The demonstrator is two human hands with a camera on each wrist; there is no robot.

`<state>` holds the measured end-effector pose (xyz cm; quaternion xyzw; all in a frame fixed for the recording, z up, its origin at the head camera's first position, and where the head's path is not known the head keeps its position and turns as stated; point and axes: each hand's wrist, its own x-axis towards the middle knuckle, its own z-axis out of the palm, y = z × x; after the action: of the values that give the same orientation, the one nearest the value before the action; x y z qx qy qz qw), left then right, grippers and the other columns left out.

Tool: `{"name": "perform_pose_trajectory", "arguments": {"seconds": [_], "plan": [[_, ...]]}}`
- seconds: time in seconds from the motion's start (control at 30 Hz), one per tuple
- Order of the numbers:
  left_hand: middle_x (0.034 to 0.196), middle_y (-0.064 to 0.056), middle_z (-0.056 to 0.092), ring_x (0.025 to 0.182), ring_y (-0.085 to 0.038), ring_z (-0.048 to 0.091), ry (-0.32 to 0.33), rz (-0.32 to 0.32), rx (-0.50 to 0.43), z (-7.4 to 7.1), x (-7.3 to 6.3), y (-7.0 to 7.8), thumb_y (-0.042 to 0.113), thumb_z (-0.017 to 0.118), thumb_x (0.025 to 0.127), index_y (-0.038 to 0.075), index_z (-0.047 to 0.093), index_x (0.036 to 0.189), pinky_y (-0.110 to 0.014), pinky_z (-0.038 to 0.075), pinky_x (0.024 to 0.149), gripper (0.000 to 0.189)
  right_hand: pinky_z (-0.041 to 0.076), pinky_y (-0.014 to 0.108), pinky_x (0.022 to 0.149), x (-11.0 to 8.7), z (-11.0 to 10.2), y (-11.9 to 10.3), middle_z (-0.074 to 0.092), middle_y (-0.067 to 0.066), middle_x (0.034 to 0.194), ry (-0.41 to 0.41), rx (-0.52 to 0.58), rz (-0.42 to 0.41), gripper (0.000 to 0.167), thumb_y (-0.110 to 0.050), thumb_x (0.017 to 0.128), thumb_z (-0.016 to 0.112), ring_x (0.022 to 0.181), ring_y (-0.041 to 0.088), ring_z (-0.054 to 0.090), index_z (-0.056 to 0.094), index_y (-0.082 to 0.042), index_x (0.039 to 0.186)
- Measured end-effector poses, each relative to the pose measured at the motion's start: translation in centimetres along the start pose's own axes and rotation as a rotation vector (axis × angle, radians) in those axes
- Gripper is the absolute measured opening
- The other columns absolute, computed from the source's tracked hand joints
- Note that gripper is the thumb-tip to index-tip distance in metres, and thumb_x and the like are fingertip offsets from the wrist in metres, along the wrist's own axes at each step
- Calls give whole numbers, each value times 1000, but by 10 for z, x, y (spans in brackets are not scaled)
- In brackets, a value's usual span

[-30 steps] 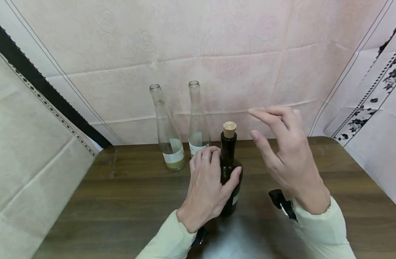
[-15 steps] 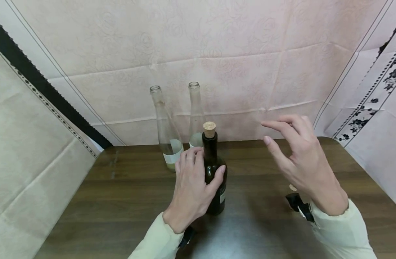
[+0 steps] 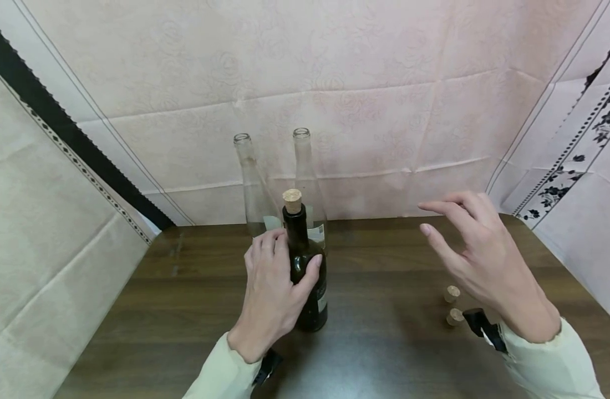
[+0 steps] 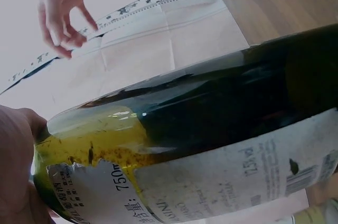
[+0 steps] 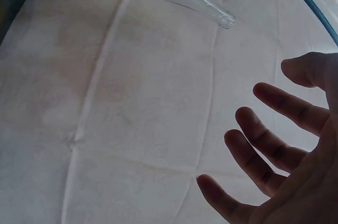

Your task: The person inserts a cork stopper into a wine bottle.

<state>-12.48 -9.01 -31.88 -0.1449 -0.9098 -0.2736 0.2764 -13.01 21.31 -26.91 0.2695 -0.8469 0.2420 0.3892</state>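
My left hand (image 3: 272, 288) grips a dark green wine bottle (image 3: 310, 293) by its body, fingers on the left and thumb across the front. A cork (image 3: 292, 200) sits in the bottle's mouth and sticks up above it. In the left wrist view the bottle (image 4: 222, 102) fills much of the frame, with pale printed labels (image 4: 227, 176) along its side. My right hand (image 3: 489, 260) hovers over the table to the right, fingers spread and nothing in them. The right wrist view also has this hand (image 5: 296, 145) with its fingers apart.
Two clear glass bottles (image 3: 255, 188) without corks stand behind the wine bottle, which partly hides them. A pair of loose corks (image 3: 452, 293) stands on the wooden table (image 3: 380, 343) below the right hand. Patterned cloth (image 3: 360, 83) hangs along the back and sides.
My left hand has moved the corked wine bottle to the left, now in front of the clear bottles. My right hand has drawn away to the right, uncovering the two loose corks.
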Motion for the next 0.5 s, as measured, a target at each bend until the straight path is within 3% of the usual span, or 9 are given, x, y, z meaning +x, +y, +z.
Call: {"name": "perform_pose_trajectory", "arguments": {"seconds": [0.33, 0.5], "plan": [[130, -14, 54, 121, -31, 45, 26, -36, 18, -12, -2, -18, 49, 60, 97, 3, 58, 124, -55, 30, 106, 53, 34, 35, 83, -17, 1, 15, 64, 10, 107, -52, -61, -18, 27, -12, 88, 72, 100, 28, 52, 71, -6, 114], [130, -15, 54, 120, -33, 44, 34, -51, 31, -17, -4, -25, 50, 59, 98, 2, 58, 125, -56, 30, 105, 55, 34, 37, 82, -28, 2, 19, 65, 8, 104, -90, -115, 64, 24, -10, 86, 74, 97, 27, 53, 72, -8, 110]]}}
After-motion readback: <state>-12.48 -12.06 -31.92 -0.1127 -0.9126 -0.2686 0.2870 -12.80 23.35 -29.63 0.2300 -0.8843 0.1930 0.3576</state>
